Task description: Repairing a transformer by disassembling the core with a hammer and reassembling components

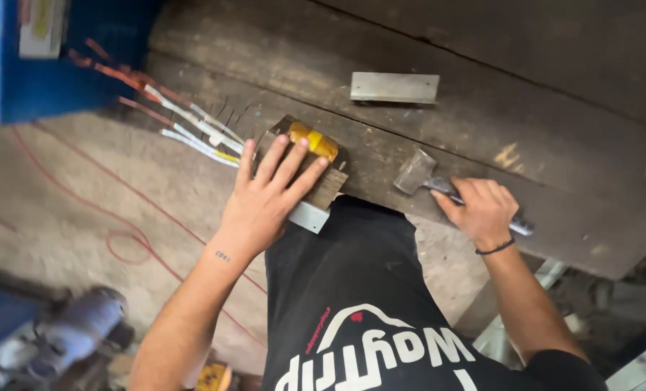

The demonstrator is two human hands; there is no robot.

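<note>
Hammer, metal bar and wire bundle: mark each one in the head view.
hammer (414, 172), head view, on its metal head, beside the right hand.
metal bar (395, 87), head view, middle of its flat top face.
wire bundle (193, 123), head view, on the white-sleeved leads left of the left hand.

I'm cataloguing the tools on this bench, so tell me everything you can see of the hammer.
The hammer lies flat on the dark wooden workbench, near its front edge. Its blocky, dull grey metal head points up-left; the dark metal handle runs down-right. The right hand wraps around the handle's middle, leaving the head and the handle's far end showing. It looks worn; finer detail is too blurred to tell.
</note>
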